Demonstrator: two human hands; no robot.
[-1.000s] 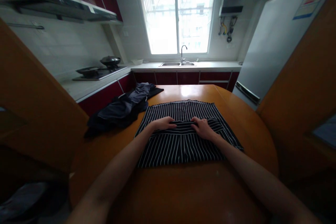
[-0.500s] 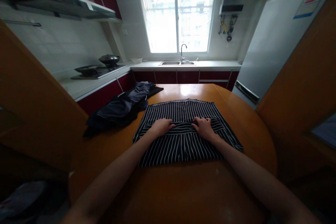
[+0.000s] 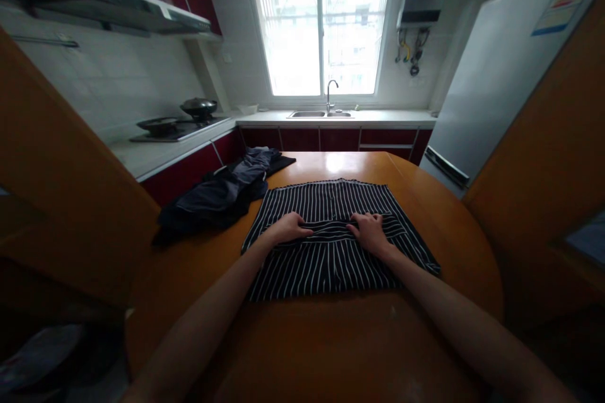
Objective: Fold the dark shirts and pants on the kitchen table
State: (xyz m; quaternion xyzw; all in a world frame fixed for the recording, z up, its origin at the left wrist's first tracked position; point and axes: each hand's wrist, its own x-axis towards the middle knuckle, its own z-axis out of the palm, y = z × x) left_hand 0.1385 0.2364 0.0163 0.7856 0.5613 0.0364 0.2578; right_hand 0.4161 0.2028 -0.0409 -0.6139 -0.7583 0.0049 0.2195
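A black garment with thin white stripes [image 3: 326, 271] lies spread on the wooden table. It looks like a skirt or shirt, though the exact kind does not show. A band of sideways stripes [image 3: 329, 229] crosses its middle, and a row of small buttons seems to run above it. My left hand [image 3: 287, 228] grips the band left of centre, fingers bent on its upper edge and thumb stretched inward. On the other side, my right hand [image 3: 369, 231] holds the band with curled fingers, its thumb pointing left. Fabric beneath both palms is hidden.
Dark clothes [image 3: 215, 195] are heaped at the table's left edge. The round wooden table [image 3: 340, 334] carries everything. Beyond are a sink [image 3: 309, 114], a stove [image 3: 182, 130] with two pans, and a fridge [image 3: 482, 69] at the right.
My left hand has shifted slightly left along the band, its thumb showing more. The right hand has moved slightly right with fingers more curled. The garment lies almost as before.
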